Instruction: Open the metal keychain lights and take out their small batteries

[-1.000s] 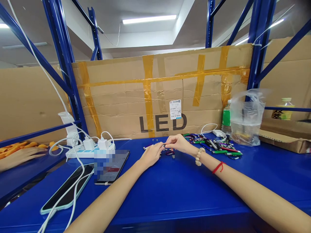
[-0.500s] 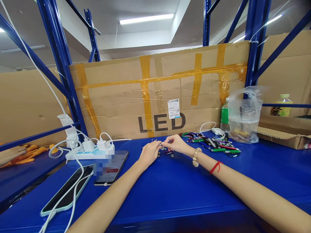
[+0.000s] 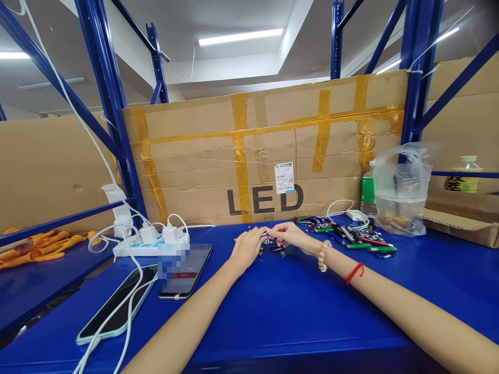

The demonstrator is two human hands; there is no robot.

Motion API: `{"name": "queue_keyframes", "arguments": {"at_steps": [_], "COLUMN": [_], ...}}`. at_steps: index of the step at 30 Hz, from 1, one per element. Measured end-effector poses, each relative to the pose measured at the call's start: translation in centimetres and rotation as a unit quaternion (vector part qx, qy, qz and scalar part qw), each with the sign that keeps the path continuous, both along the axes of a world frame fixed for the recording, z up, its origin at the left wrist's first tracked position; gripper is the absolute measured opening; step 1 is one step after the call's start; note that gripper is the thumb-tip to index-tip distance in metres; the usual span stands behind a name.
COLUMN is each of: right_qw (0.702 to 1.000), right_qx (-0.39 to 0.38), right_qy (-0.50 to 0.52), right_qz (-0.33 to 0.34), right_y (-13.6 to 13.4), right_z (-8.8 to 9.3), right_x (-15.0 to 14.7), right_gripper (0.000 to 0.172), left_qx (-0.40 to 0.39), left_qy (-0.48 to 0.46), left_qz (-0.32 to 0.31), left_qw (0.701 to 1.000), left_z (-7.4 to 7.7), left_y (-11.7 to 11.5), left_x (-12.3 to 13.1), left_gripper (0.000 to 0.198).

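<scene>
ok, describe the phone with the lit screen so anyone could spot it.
Start at the cardboard box marked LED behind the blue bench. In front of the white power strip at its left lie two phones. The lit phone is nearer the left hand, black-edged, screen on; the other phone has a pale teal case and a dark screen.

Both forearms were bare. Behind the right hand (image 3: 290, 236) sat a pale beaded bracelet (image 3: 323, 255) and, farther up the arm, a thin red string (image 3: 355, 271).
</scene>
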State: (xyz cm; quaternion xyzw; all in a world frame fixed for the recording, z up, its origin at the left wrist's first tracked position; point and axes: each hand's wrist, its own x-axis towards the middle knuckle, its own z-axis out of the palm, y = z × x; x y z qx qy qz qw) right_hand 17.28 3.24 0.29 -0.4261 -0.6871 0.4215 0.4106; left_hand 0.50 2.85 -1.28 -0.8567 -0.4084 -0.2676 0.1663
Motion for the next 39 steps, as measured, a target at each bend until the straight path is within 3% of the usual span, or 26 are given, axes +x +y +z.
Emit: {"name": "queue_keyframes", "arguments": {"at_steps": [10, 19, 24, 39], "right_qw": [0.998, 0.981, 0.975, 0.951], "right_qx": [0.06, 0.16, 0.174, 0.266], "right_qy": [0.001, -0.079, -0.094, -0.144], "right_qz": [-0.032, -0.079, -0.097, -0.07], "right_y": [0.5, 1.0, 1.0, 1.5], "right_z": [-1.3, -2.0, -2.1, -2.7], "right_x": [-0.8, -0.6, -0.8, -0.6], "right_gripper": [0.042, 0.042, 0.042, 0.034], "left_qx": [-0.027, -0.077, -0.078, -0.093], "left_qy": [0.009, 0.034, 0.047, 0.041], "left_qz": [0.03, 0.032, 0.042, 0.07], "left_qw": [0.999, 0.996, 0.995, 0.992], "left_z": [0.1, 0.2, 0.2, 0.2], "left_y": [-0.1, 0.0, -0.1, -0.4], "left_x": [0.1, 0.1, -0.1, -0.2], "left_gripper": [0.027, 0.025, 0.024, 0.026]}}
